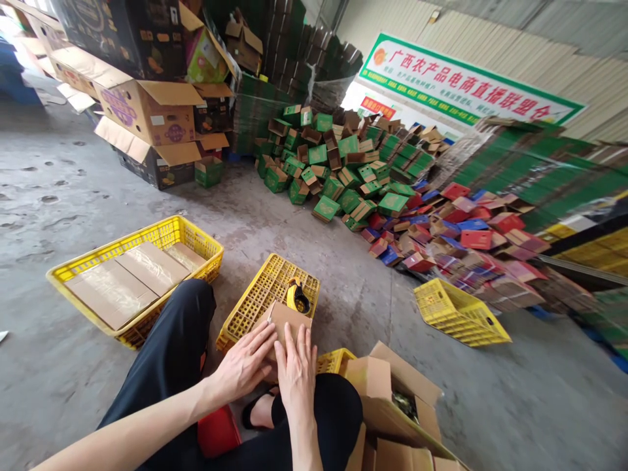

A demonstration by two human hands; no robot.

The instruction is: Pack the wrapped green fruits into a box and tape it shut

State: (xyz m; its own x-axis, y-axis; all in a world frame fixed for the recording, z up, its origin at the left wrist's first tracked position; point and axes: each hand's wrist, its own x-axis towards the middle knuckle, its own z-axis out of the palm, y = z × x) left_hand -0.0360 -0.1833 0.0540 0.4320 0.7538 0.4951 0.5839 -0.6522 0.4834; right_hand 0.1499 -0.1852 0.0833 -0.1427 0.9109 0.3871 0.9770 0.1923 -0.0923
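Between my knees a small brown cardboard box (285, 316) rests on an upturned yellow plastic crate (250, 297). My left hand (248, 360) lies flat on the box's left side, fingers stretched out. On the top near the right edge lies my right hand (297, 363), its fingers spread. Neither hand grips anything. Just beyond the box, a yellow and black tape dispenser (297, 297) sits on the crate. The lower part of the box is hidden behind my hands.
At left, a yellow basket (135, 242) holds taped cardboard boxes (153, 267). An open carton (377, 386) stands by my right knee. A yellow crate (458, 314) lies farther right. Green boxes (326, 208) and red boxes (475, 239) are heaped ahead, and large cartons (147, 111) are stacked behind left.
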